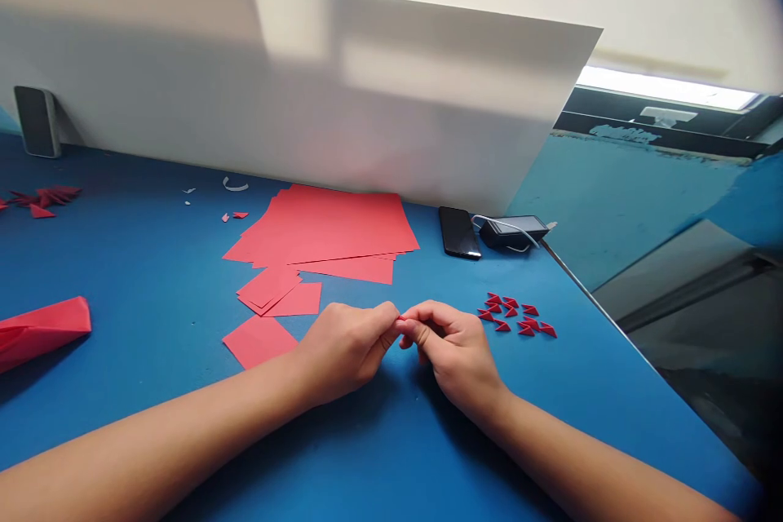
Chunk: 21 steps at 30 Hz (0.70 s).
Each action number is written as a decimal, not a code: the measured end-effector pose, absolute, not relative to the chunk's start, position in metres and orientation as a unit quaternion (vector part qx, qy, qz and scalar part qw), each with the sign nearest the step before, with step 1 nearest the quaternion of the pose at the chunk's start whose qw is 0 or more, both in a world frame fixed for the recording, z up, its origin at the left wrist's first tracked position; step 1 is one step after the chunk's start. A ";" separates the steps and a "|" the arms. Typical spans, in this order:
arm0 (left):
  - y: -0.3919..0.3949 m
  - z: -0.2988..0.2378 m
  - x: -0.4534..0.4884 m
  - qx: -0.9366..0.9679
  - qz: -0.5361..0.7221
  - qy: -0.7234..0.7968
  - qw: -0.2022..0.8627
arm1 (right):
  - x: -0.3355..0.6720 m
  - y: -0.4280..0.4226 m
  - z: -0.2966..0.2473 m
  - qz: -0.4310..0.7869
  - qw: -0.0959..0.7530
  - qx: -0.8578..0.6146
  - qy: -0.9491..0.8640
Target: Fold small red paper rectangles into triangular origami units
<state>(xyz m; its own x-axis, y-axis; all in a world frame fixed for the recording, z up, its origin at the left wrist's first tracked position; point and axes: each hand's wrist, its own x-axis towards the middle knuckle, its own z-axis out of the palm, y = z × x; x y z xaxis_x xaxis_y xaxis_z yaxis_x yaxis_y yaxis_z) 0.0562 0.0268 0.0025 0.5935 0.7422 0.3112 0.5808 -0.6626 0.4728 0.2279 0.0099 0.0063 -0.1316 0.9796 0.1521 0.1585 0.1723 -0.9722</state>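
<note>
"What could go wrong?"

"On the table, the red sheets could be shifted by a careless elbow, and the small triangles scattered by the right hand."

"Containers?"

"None is seen; the pieces are laid loose."

"And the grip?"

"A tiny red piece is pinched between that hand and the left hand, and could be crushed by excess pressure."

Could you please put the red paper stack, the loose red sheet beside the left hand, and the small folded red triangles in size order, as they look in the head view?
Red paper stack
Loose red sheet
Small folded red triangles: smallest; they look alike, so unranked among themselves.
</note>
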 end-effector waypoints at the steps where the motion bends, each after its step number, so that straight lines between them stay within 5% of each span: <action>1: 0.027 0.001 0.056 0.878 0.249 0.372 0.168 | 0.228 0.009 0.006 0.441 0.464 -0.467 -0.610; 9: 0.024 0.006 0.058 0.848 0.281 0.378 0.245 | 0.226 0.006 0.003 0.449 0.477 -0.431 -0.621; 21: 0.024 0.002 0.056 0.839 0.309 0.388 0.223 | 0.227 0.001 0.005 0.378 0.475 -0.451 -0.654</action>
<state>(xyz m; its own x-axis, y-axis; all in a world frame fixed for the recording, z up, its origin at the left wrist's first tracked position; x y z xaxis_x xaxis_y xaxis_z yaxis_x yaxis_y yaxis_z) 0.0565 0.0241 0.0015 0.5074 0.7892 0.3460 0.5129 -0.5992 0.6148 0.2268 0.0006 0.0055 -0.1423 0.9491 0.2809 0.2310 0.3078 -0.9230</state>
